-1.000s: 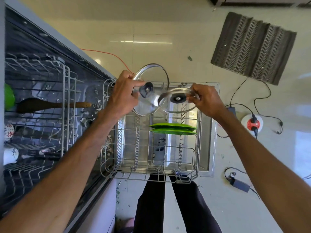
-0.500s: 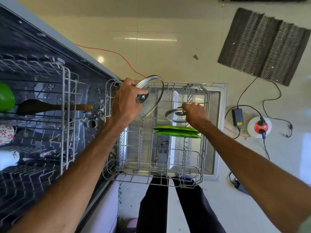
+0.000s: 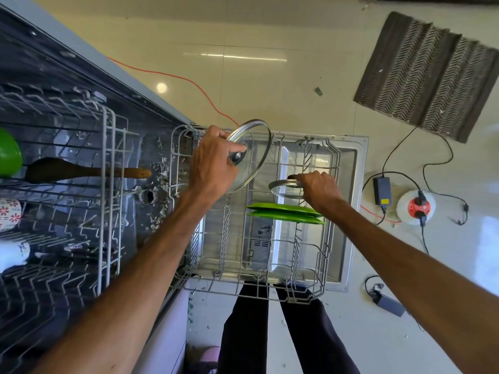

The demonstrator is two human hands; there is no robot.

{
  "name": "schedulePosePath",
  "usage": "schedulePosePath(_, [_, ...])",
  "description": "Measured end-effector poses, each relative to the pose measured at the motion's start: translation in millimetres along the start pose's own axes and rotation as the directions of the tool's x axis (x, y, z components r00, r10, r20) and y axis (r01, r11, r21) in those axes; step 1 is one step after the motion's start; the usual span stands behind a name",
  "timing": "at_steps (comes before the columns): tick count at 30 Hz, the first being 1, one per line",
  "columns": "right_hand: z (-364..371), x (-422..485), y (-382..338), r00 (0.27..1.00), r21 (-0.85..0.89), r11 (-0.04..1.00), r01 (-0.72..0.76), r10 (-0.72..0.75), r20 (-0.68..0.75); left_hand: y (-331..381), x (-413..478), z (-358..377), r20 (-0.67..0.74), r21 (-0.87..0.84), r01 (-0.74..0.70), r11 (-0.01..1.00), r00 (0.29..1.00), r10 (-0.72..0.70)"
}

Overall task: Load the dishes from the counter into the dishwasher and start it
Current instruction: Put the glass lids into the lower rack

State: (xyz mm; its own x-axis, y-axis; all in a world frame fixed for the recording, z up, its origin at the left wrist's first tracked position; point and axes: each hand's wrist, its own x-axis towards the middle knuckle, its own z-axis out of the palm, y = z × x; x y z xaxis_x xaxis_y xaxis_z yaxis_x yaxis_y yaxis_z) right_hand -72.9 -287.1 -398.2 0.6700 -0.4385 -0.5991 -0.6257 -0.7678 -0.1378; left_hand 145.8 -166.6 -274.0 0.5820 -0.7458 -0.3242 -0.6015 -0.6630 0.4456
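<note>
Over the pulled-out lower rack (image 3: 224, 233), the left hand (image 3: 213, 160) gripped the large glass lid (image 3: 255, 147) by its knob (tilted, above the rack's far left), while the right hand (image 3: 318, 190) pinched the rim of the small lid (image 3: 285, 188), just beyond two green plates (image 3: 286, 214)

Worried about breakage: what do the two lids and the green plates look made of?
Large lid: clear glass, the rack shows through it, with a shiny metal rim. Small lid: seemingly the same, glass inside a metal rim. Green plates: opaque, glossy, thin-edged; probably plastic, though glazed ceramic is possible.
</note>
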Motion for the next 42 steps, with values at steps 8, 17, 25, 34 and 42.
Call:
schedulePosePath(8, [-6.8, 4.5, -9.7, 0.998, -0.185, 0.981, 0.055, -0.048, 0.038, 5.3, 5.1, 5.9, 0.027, 0.009, 0.011, 1.0, 1.0, -0.011])
schedulePosePath(17, [16.4, 2.1, -31.3, 0.978, -0.307, 0.934, 0.183, -0.141, 0.156, 5.7, 5.4, 10.3, 0.018, -0.009, 0.005, 1.0, 1.0, -0.005])
schedulePosePath(25, [38.0, 13.3, -27.6, 0.987, -0.215, 0.973, 0.088, -0.055, 0.152, 2.5, 7.8, 11.1, 0.049, 0.003, -0.015, 1.0, 0.999, 0.015])
schedulePosePath(34, [-21.5, 8.8, 11.9, 0.976, 0.739, 0.668, -0.089, 0.206, -0.069, 27.9, 17.2, 11.2, 0.062, -0.093, -0.164, 0.982, 0.984, 0.17])
schedulePosePath(42, [-77.1, 17.8, 27.3, 0.926, 0.632, 0.729, 0.263, -0.007, -0.378, 54.5, 43.1, 31.1, 0.13, -0.23, -0.332, 0.915, 0.921, 0.367])
